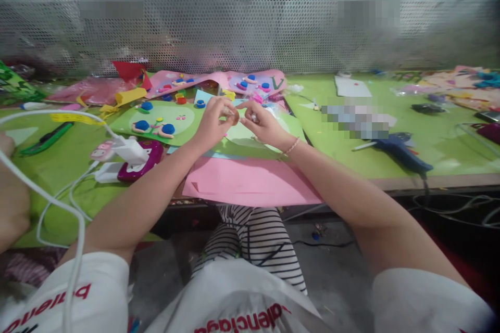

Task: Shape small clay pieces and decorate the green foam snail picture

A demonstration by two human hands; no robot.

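Observation:
My left hand (219,122) and my right hand (260,122) meet above a green paper sheet (214,135). The fingers of my left hand are closed round a small brown piece (235,116). My right hand's fingers are curled beside it, and whatever they hold is too small to name. On the sheet's left part sit blue-topped clay figures (167,130), a flower (159,122) and small pink pieces (180,117). A pink sheet (250,182) lies at the table's front edge, below my hands.
A purple power strip (146,161) with white chargers (130,151) is at the left, near a green cutter (47,138). To the right lies a blue glue gun (404,152). Pink decorated sheets (191,81) lie behind. Another person's arm (11,197) shows at the left edge.

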